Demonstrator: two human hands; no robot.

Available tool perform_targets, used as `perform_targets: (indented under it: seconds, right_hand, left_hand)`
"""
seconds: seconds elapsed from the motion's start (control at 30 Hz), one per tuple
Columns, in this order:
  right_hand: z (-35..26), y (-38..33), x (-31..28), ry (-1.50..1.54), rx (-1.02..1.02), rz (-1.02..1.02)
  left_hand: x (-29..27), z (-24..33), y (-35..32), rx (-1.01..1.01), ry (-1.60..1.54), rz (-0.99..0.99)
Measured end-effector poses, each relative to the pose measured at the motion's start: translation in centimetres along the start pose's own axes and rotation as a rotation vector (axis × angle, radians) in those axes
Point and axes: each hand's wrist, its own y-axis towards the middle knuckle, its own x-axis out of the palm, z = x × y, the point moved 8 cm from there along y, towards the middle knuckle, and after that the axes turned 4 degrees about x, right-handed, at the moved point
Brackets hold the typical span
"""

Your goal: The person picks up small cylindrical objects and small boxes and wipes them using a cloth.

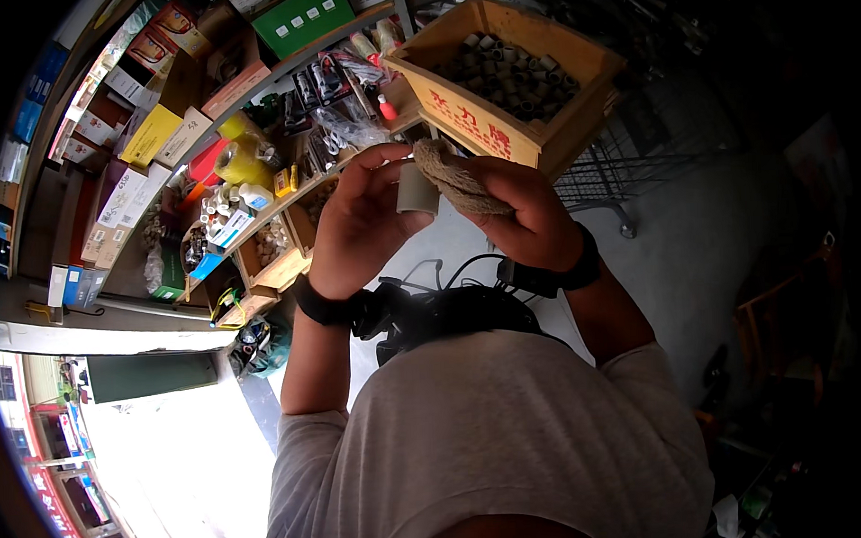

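Note:
My left hand point(358, 224) grips a short grey plastic pipe coupling point(415, 190) between thumb and fingers, held upright in front of my chest. In my right hand point(533, 208) is a folded brown cloth point(454, 178), pressed against the coupling's upper right side. The coupling's far side is hidden by the cloth. Beyond my hands stands a wooden box point(514, 81) holding many similar grey couplings point(509, 72). Both wrists wear black bands.
A wire cart point(617, 182) stands under the wooden box, on casters. To the left, shelves carry cartons, a yellow box point(155, 122), a yellow tape roll point(246, 160), packaged tools point(324, 83) and wooden bins of small fittings point(271, 241). A bright doorway point(181, 458) lies at lower left.

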Motion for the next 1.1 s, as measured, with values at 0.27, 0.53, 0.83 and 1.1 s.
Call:
perform_targets:
  seconds: [0.27,0.53,0.83,1.1]
  right_hand:
    - [-1.2,-0.7,1.5,0.003,-0.032,-0.208]
    - [-0.2,-0.3,0.3,-0.078,0.031,-0.05]
    - [-0.1,-0.4,0.1,0.136,0.104,-0.061]
    - [-1.1,-0.7,2.3,-0.074,-0.037,-0.189]
  left_hand:
    - [-1.2,-0.5,0.2,-0.006,0.23,-0.01]
    - [-0.3,-0.6,0.1,-0.004,-0.097,-0.014]
    - [-0.1,-0.3,0.0,-0.041,0.027,-0.033]
    - [-1.8,-1.0,-0.2,-0.013,0.122,0.038]
